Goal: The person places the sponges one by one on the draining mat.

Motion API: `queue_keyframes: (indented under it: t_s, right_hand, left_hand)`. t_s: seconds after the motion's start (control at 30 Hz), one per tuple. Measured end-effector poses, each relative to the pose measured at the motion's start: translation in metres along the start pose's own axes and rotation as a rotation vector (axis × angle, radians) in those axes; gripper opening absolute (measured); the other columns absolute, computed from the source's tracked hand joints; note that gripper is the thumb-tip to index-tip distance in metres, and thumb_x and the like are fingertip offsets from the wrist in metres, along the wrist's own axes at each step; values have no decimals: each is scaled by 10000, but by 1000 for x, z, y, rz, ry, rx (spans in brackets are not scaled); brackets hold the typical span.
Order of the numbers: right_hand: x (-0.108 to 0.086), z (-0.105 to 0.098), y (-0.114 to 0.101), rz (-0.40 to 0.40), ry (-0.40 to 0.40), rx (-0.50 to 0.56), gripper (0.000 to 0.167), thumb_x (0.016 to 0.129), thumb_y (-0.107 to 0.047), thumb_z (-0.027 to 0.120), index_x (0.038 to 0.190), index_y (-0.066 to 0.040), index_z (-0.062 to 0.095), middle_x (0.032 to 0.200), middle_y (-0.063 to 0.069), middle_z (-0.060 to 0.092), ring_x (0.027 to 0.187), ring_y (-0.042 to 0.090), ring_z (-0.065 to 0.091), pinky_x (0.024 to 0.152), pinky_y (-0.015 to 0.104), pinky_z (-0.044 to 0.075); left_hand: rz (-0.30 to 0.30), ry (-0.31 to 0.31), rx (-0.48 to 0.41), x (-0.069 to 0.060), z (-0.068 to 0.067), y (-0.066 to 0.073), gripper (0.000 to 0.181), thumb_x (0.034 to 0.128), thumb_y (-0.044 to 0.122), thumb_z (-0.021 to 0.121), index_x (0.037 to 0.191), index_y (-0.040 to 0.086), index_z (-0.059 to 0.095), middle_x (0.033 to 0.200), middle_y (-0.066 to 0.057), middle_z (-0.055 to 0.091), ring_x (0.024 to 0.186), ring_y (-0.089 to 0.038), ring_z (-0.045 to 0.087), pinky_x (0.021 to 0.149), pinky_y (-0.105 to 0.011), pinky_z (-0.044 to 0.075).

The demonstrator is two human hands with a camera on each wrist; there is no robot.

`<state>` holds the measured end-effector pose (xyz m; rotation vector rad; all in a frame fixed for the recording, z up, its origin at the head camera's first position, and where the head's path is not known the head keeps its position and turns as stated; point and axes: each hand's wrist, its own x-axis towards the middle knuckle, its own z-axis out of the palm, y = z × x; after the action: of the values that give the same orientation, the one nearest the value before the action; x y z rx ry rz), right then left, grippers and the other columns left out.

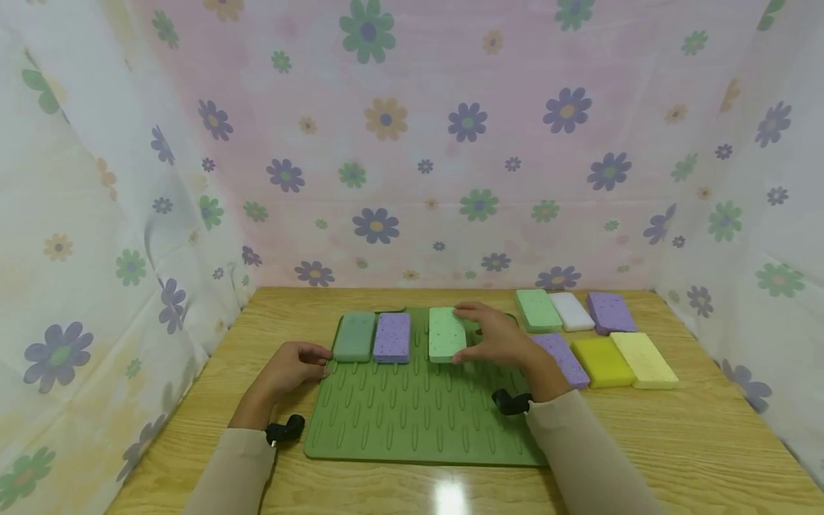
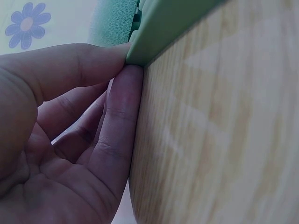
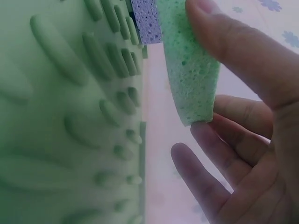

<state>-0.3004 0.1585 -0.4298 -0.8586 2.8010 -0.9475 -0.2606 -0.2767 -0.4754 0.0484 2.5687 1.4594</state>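
My right hand point(image 1: 498, 340) grips a light green sponge point(image 1: 446, 335) between thumb and fingers, over the upper middle of a green ribbed mat point(image 1: 386, 422). In the right wrist view the sponge point(image 3: 191, 70) is held above the mat point(image 3: 51, 121), its lower end by the fingertips. At the mat's left edge, my left hand point(image 1: 283, 372) rests its thumb and a fingertip against the rim, seen closely in the left wrist view beside the mat's edge point(image 2: 161, 28). On the mat's upper left lie a grey-green sponge point(image 1: 355, 336) and a purple sponge point(image 1: 392, 337), side by side.
Right of the mat lie several sponges on the wooden table point(image 1: 695, 436): green point(image 1: 538, 310), white point(image 1: 571, 312), purple point(image 1: 610, 312), dark yellow point(image 1: 601, 363) and pale yellow point(image 1: 644, 361). Another purple sponge point(image 1: 561, 360) sits near my right wrist. A flowered curtain point(image 1: 418, 179) surrounds the table.
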Motion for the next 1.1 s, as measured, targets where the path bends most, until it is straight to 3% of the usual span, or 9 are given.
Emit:
queue_keyframes:
  t_s: [0.13, 0.33, 0.6, 0.83, 1.1]
  right_hand:
    - [4, 5, 0, 22, 13, 20, 995, 788, -455, 895, 1590, -104, 422, 1662, 124, 354, 1483, 380, 408, 1085, 574, 482]
    - [12, 13, -3, 42, 37, 101, 981, 795, -437, 900, 1592, -124, 422, 1672, 99, 337, 1364, 366, 543, 1008, 542, 539]
    - [18, 22, -10, 72, 39, 173, 957, 810, -374, 900, 1593, -111, 417, 1682, 85, 316, 1483, 389, 402, 1082, 588, 479]
    - [20, 24, -12, 119, 50, 264, 967, 818, -321, 902, 1614, -149, 380, 1698, 50, 282, 1458, 407, 436, 1069, 560, 507]
    - [22, 33, -6, 130, 42, 193, 980, 802, -363, 905, 1607, -136, 394, 1696, 60, 299, 1538, 378, 314, 1162, 608, 394]
  left_hand:
    - [8, -4, 10, -1, -1, 0, 305, 931, 97, 764, 1229, 49, 730, 1227, -114, 693, 1080, -214, 657, 858, -341, 596]
    - [13, 0, 3, 0, -2, 1, 294, 929, 80, 757, 1221, 48, 733, 1222, -118, 693, 1070, -218, 657, 852, -341, 596]
    - [16, -3, 20, -1, 0, 1, 295, 934, 84, 757, 1226, 53, 732, 1217, -111, 696, 1070, -212, 657, 854, -335, 594]
    - [19, -2, 20, -3, 0, 3, 291, 936, 71, 747, 1226, 50, 732, 1225, -118, 696, 1081, -226, 659, 855, -338, 599]
    - [15, -7, 14, -2, 0, 2, 299, 929, 76, 757, 1225, 46, 731, 1224, -128, 694, 1086, -237, 655, 848, -333, 595]
